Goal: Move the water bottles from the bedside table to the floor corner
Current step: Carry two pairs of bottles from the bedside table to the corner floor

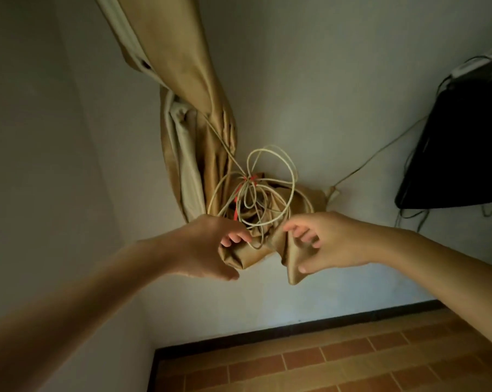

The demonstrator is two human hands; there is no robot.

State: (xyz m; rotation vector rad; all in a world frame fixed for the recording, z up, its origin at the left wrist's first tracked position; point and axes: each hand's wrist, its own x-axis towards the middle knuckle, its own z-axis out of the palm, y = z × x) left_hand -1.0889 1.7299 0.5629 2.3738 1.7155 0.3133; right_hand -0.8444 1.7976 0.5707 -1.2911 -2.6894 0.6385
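No water bottle and no bedside table show in the head view. Both my hands are raised at a gold curtain [182,66] that hangs in the room corner, its lower end bunched and tied with a looped pale cord [256,188]. My left hand [210,247] grips the left fold of the bunched curtain end [236,257]. My right hand [326,241] pinches the right fold of the same cloth between thumb and fingers. The floor corner [165,360] lies below my hands, with red-brown tiles.
A black object [459,154] with cables stands out from the wall at the right. A thin cable [380,149] runs along the wall from it to the curtain knot. A dark skirting strip [295,326] edges the tiled floor.
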